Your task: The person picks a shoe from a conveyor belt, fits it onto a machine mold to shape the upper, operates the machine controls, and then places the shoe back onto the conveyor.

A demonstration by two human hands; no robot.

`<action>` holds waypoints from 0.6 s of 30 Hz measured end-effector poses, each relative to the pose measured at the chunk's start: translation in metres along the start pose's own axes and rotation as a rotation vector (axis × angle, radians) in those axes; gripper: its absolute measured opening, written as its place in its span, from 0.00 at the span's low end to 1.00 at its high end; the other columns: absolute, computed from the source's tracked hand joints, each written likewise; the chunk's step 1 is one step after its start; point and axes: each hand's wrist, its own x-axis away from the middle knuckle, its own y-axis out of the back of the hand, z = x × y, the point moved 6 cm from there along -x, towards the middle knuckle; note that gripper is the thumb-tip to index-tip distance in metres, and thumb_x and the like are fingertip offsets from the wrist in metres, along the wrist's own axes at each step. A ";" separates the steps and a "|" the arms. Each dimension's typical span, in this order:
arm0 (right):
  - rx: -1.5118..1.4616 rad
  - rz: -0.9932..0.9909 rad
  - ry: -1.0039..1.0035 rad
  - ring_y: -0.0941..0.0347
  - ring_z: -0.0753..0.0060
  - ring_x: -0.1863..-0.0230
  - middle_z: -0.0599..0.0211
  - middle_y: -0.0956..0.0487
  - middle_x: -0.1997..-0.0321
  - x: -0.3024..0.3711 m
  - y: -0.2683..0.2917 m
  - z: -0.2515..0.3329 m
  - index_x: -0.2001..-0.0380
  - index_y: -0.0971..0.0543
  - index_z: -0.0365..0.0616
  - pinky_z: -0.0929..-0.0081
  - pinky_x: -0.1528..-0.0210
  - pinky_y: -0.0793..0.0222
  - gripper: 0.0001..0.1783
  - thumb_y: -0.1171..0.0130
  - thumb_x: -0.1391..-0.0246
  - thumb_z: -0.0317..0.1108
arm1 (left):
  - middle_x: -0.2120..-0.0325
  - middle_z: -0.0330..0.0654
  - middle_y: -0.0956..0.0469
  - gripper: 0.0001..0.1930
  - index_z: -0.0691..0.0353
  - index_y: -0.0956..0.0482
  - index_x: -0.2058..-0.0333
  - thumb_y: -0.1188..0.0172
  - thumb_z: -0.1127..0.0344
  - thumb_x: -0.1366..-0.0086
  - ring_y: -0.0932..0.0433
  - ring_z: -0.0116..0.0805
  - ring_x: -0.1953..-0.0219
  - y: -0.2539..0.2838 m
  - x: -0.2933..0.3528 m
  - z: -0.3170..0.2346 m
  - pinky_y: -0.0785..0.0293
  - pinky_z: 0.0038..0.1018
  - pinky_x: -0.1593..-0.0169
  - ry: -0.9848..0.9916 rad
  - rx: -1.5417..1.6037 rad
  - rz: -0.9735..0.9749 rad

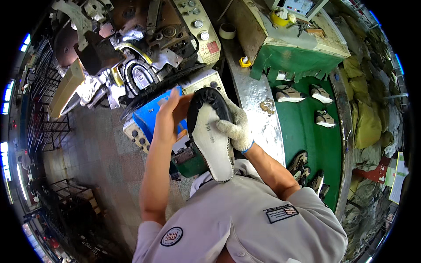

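A shoe upper [209, 136] is held bottom-up before my chest, its pale insole board facing me. Black material is gathered in pleats around its toe, and stitching runs along the sides. My right hand [237, 127], in a whitish knit glove with a blue cuff, grips it from the right, thumb across the sole. My bare left hand [169, 116] is just left of the toe, fingers stretched and apart, some smeared by motion. Whether its fingertips touch the shoe upper is hard to tell. Beyond the hands stands a shoe-shaping machine [140, 76] with metal plates and a rounded metal form.
Right of me, a green conveyor belt [289, 127] carries several shoes [289, 94] beside a worn metal ledge [263, 105]. A control panel [204, 35] with knobs adjoins the machine. A blue panel [151, 114] lies behind my left hand. Dark racks [48, 92] stand left.
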 end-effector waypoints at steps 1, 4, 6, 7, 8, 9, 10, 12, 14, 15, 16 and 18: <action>0.041 0.029 0.007 0.30 0.68 0.39 0.60 0.25 0.39 0.001 -0.003 0.004 0.32 0.35 0.34 0.70 0.35 0.36 0.47 0.29 0.53 0.40 | 0.55 0.44 0.17 0.30 0.69 0.19 0.49 0.47 0.43 0.28 0.19 0.37 0.55 -0.015 -0.007 -0.001 0.25 0.34 0.47 0.077 0.101 0.076; 0.084 0.015 -0.006 0.31 0.68 0.37 0.61 0.27 0.36 0.013 0.008 0.005 0.31 0.36 0.36 0.70 0.33 0.38 0.49 0.27 0.54 0.41 | 0.57 0.42 0.17 0.23 0.69 0.19 0.50 0.38 0.53 0.31 0.19 0.34 0.57 -0.053 -0.011 0.003 0.25 0.30 0.49 0.210 0.032 0.246; 0.046 -0.007 -0.047 0.33 0.69 0.35 0.61 0.28 0.34 0.021 0.018 0.002 0.31 0.35 0.36 0.70 0.30 0.42 0.49 0.27 0.54 0.41 | 0.58 0.42 0.17 0.21 0.70 0.19 0.51 0.34 0.57 0.33 0.19 0.32 0.58 -0.064 -0.012 0.011 0.24 0.29 0.51 0.209 -0.102 0.315; 0.061 -0.005 -0.037 0.34 0.69 0.34 0.61 0.29 0.34 0.025 0.024 -0.004 0.31 0.35 0.36 0.70 0.30 0.42 0.49 0.27 0.54 0.41 | 0.58 0.43 0.17 0.21 0.71 0.19 0.51 0.33 0.59 0.34 0.19 0.32 0.59 -0.062 -0.013 0.018 0.23 0.28 0.52 0.186 -0.149 0.338; 0.075 0.000 -0.027 0.34 0.69 0.34 0.60 0.29 0.34 0.028 0.028 -0.007 0.31 0.36 0.36 0.70 0.30 0.43 0.49 0.27 0.55 0.41 | 0.58 0.44 0.17 0.21 0.72 0.19 0.52 0.32 0.60 0.35 0.19 0.31 0.59 -0.061 -0.014 0.025 0.22 0.28 0.54 0.161 -0.196 0.359; 0.064 -0.015 -0.050 0.34 0.69 0.34 0.60 0.29 0.34 0.032 0.033 -0.010 0.31 0.36 0.35 0.70 0.30 0.43 0.49 0.27 0.55 0.41 | 0.60 0.41 0.17 0.21 0.72 0.19 0.52 0.33 0.59 0.35 0.20 0.29 0.60 -0.062 -0.014 0.030 0.23 0.27 0.54 0.133 -0.245 0.375; 0.052 -0.029 -0.073 0.34 0.69 0.33 0.60 0.29 0.33 0.037 0.037 -0.011 0.31 0.36 0.35 0.70 0.30 0.43 0.49 0.27 0.55 0.40 | 0.61 0.40 0.18 0.20 0.71 0.18 0.53 0.32 0.60 0.35 0.21 0.28 0.60 -0.063 -0.014 0.035 0.25 0.26 0.54 0.118 -0.278 0.361; 0.026 -0.058 -0.115 0.34 0.69 0.33 0.60 0.29 0.33 0.041 0.044 -0.013 0.31 0.36 0.34 0.71 0.29 0.43 0.49 0.28 0.55 0.39 | 0.62 0.37 0.19 0.17 0.69 0.17 0.55 0.32 0.61 0.35 0.23 0.26 0.59 -0.070 -0.017 0.041 0.28 0.24 0.53 0.085 -0.347 0.337; 0.003 -0.074 -0.112 0.34 0.70 0.33 0.60 0.29 0.33 0.040 0.052 -0.010 0.30 0.37 0.34 0.71 0.30 0.43 0.49 0.28 0.54 0.40 | 0.62 0.37 0.19 0.17 0.69 0.17 0.56 0.32 0.61 0.35 0.23 0.25 0.60 -0.075 -0.021 0.049 0.28 0.23 0.54 0.095 -0.281 0.322; -0.006 -0.080 -0.109 0.34 0.70 0.34 0.59 0.29 0.34 0.040 0.056 -0.009 0.30 0.37 0.34 0.71 0.30 0.43 0.50 0.28 0.54 0.40 | 0.62 0.37 0.18 0.17 0.69 0.18 0.55 0.32 0.60 0.36 0.22 0.25 0.60 -0.077 -0.024 0.055 0.27 0.24 0.54 0.111 -0.243 0.310; -0.032 -0.080 -0.100 0.34 0.70 0.34 0.59 0.29 0.34 0.041 0.060 -0.009 0.30 0.37 0.33 0.71 0.30 0.43 0.50 0.28 0.54 0.41 | 0.61 0.37 0.18 0.17 0.69 0.18 0.55 0.31 0.60 0.36 0.22 0.26 0.60 -0.080 -0.027 0.059 0.27 0.24 0.54 0.128 -0.206 0.298; -0.082 -0.093 -0.070 0.33 0.70 0.35 0.59 0.28 0.34 0.041 0.072 -0.007 0.30 0.38 0.33 0.72 0.31 0.41 0.51 0.27 0.54 0.42 | 0.62 0.40 0.18 0.20 0.70 0.19 0.54 0.30 0.62 0.38 0.20 0.29 0.60 -0.093 -0.027 0.062 0.24 0.26 0.55 0.188 -0.055 0.325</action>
